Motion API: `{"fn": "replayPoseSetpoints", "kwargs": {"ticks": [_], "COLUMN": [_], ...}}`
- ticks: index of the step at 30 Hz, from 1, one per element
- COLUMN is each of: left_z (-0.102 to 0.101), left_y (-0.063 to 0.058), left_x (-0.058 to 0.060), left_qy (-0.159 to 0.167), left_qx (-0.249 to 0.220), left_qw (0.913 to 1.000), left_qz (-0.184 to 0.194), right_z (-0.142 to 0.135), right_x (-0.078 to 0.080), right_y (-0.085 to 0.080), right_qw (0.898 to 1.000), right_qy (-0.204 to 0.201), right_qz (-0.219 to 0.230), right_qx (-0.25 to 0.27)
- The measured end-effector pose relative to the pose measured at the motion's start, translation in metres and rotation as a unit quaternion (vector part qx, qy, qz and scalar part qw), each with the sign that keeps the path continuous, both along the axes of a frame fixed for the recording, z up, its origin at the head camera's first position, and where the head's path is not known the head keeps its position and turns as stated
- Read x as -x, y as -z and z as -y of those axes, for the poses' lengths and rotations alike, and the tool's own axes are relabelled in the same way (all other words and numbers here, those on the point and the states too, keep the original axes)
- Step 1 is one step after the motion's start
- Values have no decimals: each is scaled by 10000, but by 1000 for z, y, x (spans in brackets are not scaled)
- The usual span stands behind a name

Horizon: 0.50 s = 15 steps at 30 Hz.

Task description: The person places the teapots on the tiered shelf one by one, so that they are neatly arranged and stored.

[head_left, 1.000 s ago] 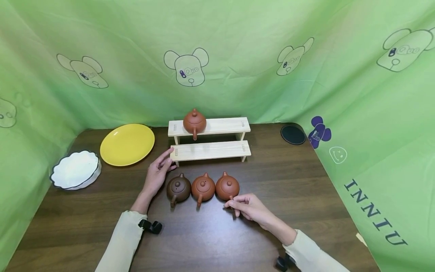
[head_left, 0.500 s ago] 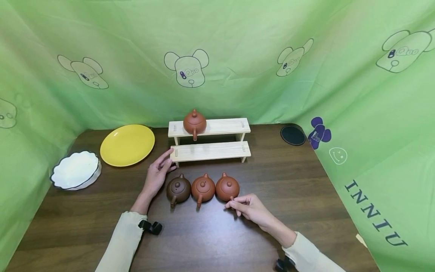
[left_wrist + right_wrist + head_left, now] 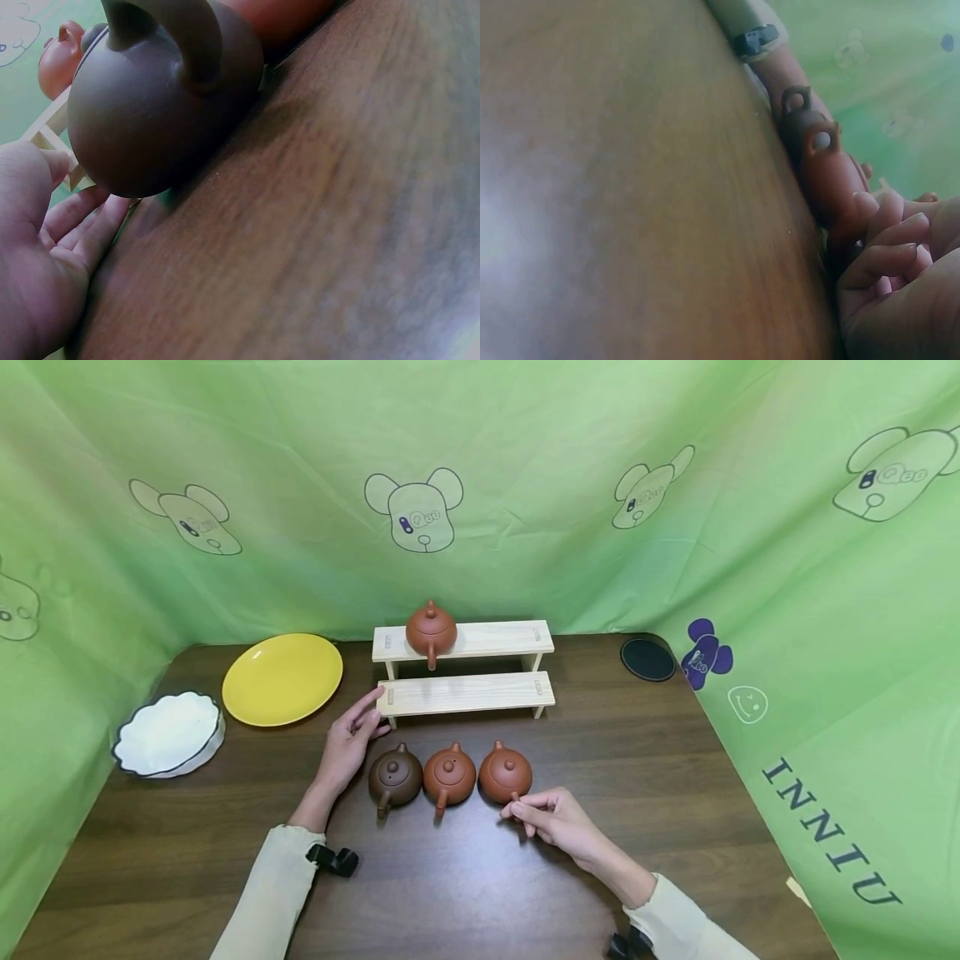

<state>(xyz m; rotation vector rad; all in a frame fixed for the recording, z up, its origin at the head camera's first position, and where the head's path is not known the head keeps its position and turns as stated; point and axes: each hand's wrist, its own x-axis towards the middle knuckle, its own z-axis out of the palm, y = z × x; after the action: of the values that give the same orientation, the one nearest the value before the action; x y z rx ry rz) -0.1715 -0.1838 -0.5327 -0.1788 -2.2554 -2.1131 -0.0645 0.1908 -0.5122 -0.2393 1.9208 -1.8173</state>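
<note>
From the head view, little had changed since half a second before: our right hand [image 3: 555, 821] had stayed at the handle of the right-hand clay teapot [image 3: 505, 772], fingers curled and pinching it, while our left hand [image 3: 349, 745] still rested with fingers straight and loosely together against the end of the lower plank of the pale wooden shelf [image 3: 465, 693]. Three rounded, matt teapots sat in a row on the dark wood-grain table [image 3: 637, 760], the dark brown teapot [image 3: 394, 777] nearest our left hand. At the left wrist, that smooth brown pot [image 3: 161, 97] stood just beside our relaxed fingers [image 3: 82, 225]. At the right wrist, our curled fingers [image 3: 889, 247] closed on the reddish pot [image 3: 832, 176].
</note>
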Motion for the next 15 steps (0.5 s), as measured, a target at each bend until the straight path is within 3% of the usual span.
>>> {"fn": "replayPoseSetpoints", "kwargs": {"ticks": [5, 15], "left_z": [-1, -1], "left_y": [-3, -3], "left_x": [0, 0], "left_qy": [-82, -76], "left_qx": [22, 74], "left_qw": [9997, 9996], "left_qz": [245, 277], "right_z": [-1, -2], "right_x": [0, 1], "right_y": [0, -2], "right_qw": [10000, 9998], "right_qy": [27, 163], "right_qz": [-9, -21], "right_qx": [48, 72]}}
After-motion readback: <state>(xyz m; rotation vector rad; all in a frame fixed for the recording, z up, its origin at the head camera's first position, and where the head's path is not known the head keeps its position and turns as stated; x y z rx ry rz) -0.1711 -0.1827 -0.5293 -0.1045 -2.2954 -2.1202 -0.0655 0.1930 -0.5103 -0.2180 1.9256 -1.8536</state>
